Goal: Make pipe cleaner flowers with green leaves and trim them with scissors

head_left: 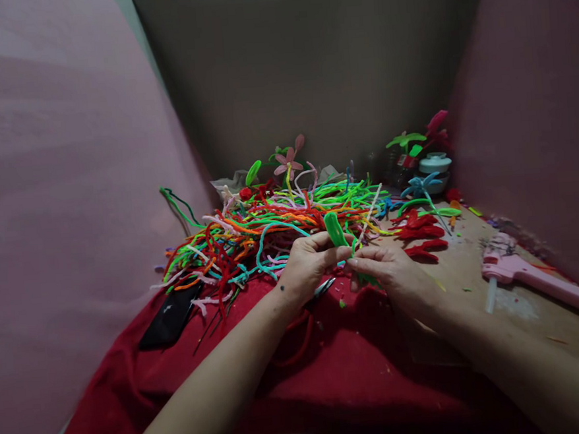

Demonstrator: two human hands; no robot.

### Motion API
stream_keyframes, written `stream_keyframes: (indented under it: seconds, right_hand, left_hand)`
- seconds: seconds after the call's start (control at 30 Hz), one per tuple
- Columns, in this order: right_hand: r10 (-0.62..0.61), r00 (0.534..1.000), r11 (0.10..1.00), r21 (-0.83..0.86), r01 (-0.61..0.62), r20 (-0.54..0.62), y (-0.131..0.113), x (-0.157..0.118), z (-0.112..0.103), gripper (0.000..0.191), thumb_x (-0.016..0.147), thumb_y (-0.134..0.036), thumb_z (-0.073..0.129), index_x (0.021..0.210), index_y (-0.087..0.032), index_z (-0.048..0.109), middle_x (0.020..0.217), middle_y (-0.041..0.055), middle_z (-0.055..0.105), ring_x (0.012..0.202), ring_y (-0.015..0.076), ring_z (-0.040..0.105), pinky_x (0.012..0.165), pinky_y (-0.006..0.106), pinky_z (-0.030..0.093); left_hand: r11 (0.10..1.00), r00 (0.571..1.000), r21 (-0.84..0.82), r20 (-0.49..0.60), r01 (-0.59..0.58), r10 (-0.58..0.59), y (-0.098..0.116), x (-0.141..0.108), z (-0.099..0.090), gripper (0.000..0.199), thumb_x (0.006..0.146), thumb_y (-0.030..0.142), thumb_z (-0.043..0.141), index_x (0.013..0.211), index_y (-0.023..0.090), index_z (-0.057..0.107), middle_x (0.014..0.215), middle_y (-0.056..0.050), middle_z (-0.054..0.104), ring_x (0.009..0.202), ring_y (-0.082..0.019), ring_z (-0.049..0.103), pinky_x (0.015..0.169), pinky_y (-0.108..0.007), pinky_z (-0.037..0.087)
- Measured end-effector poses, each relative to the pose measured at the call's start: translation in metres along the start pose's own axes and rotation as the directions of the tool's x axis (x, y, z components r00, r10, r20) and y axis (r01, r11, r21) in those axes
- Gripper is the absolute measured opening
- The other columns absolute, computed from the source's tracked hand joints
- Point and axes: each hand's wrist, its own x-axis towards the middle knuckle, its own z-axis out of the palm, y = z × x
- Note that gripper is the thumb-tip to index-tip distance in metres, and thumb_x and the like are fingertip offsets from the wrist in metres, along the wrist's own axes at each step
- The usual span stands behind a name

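My left hand [313, 265] is closed in a pinch on a bright green pipe-cleaner leaf [335, 229], whose looped end stands up above the thumb. Close beside it, my right hand [385, 270] pinches the lower green part of the same piece. A pale stem [370, 213] slants up and right from between the two hands. More green shows below the right fingers, partly hidden by them. Under the left wrist lies a small metal tool [324, 287], mostly covered, perhaps scissors.
A heap of coloured pipe cleaners [269, 212] spreads behind the hands. On the left lies a black phone [170, 316] on the red cloth [330, 366]. At right are a pink glue gun [541, 275], red pipe-cleaner pieces [419, 228], a blue flower [422, 184] and a lidded jar [435, 164].
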Motion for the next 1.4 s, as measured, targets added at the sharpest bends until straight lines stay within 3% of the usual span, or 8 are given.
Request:
stream_keyframes:
  seconds: [0.17,0.37,0.57,0.73,0.93,1.1,1.23,1.4]
  right_hand:
    - [0.055,0.997,0.998,-0.001,-0.055,0.055,0.001,-0.003,0.002,0.028,0.074,-0.038,0.057,0.060,-0.014,0.058,0.050,0.0013,0.060,0.047,0.0113,0.052,0.049,0.023,0.035]
    - [0.042,0.997,0.996,0.079,-0.047,0.063,0.007,0.003,0.006,0.030,0.074,-0.041,0.055,0.058,-0.015,0.055,0.050,0.0019,0.061,0.043,0.0097,0.049,0.046,0.022,0.033]
    - [0.170,0.983,0.985,0.050,-0.167,-0.063,0.009,0.008,0.010,0.028,0.062,-0.040,0.061,0.052,-0.017,0.051,0.038,-0.0003,0.055,0.033,0.0077,0.042,0.038,0.020,0.027]
    - [0.248,0.968,0.968,0.042,-0.249,0.021,-0.002,0.004,0.007,0.028,0.063,-0.040,0.062,0.052,-0.017,0.049,0.036,-0.0009,0.054,0.030,0.0062,0.040,0.036,0.019,0.024]
    - [0.262,0.962,0.965,-0.029,-0.261,0.070,0.007,0.007,-0.002,0.035,0.063,-0.046,0.062,0.051,-0.018,0.045,0.036,-0.0015,0.053,0.032,0.0076,0.042,0.037,0.020,0.029]
    - [0.255,0.963,0.966,-0.067,-0.250,0.092,0.011,0.006,-0.006,0.035,0.064,-0.047,0.061,0.051,-0.019,0.045,0.037,-0.0026,0.052,0.033,0.0080,0.042,0.038,0.021,0.030]
    - [0.317,0.943,0.948,-0.047,-0.314,0.102,0.014,0.004,-0.007,0.034,0.064,-0.045,0.061,0.051,-0.019,0.044,0.036,-0.0028,0.051,0.031,0.0083,0.042,0.037,0.020,0.028]
    - [0.315,0.944,0.949,0.002,-0.316,0.100,0.017,0.004,-0.009,0.031,0.063,-0.044,0.061,0.053,-0.018,0.047,0.036,-0.0024,0.052,0.030,0.0080,0.042,0.035,0.020,0.028]
  left_hand:
    - [0.998,0.999,0.050,-0.040,-0.025,0.027,0.000,0.002,-0.004,0.026,0.059,0.035,0.073,0.067,0.011,0.065,0.054,0.003,0.050,0.046,-0.004,0.036,0.047,-0.020,0.027]
    - [0.998,0.998,-0.011,0.028,0.061,-0.061,-0.012,0.005,-0.005,0.027,0.061,0.036,0.071,0.065,0.011,0.061,0.058,0.002,0.051,0.051,-0.007,0.042,0.052,-0.022,0.031]
    - [0.884,0.952,0.429,-0.142,-0.188,0.272,-0.016,0.003,0.000,0.020,0.067,0.030,0.065,0.058,0.013,0.060,0.061,0.002,0.049,0.062,-0.010,0.043,0.059,-0.022,0.034]
    - [0.930,0.966,0.344,-0.165,-0.133,0.200,-0.008,0.006,-0.001,0.017,0.066,0.028,0.066,0.063,0.012,0.060,0.061,0.002,0.050,0.061,-0.010,0.046,0.058,-0.021,0.037]
    - [0.927,0.970,0.350,-0.147,-0.133,0.195,-0.007,0.011,-0.012,0.014,0.070,0.026,0.061,0.069,0.012,0.060,0.062,0.001,0.054,0.059,-0.010,0.047,0.056,-0.021,0.037]
    - [0.838,0.948,0.529,-0.177,-0.134,0.264,-0.014,0.012,-0.017,0.018,0.071,0.032,0.061,0.068,0.014,0.064,0.059,0.002,0.053,0.056,-0.009,0.044,0.053,-0.020,0.033]
    - [0.704,0.928,0.685,-0.112,-0.188,0.356,-0.016,0.011,-0.014,0.017,0.074,0.026,0.059,0.061,0.015,0.062,0.053,0.004,0.047,0.051,-0.008,0.037,0.052,-0.020,0.029]
    - [0.633,0.920,0.754,-0.101,-0.177,0.378,-0.016,0.009,-0.012,0.021,0.078,0.030,0.054,0.065,0.016,0.063,0.054,0.003,0.049,0.051,-0.008,0.037,0.053,-0.021,0.029]
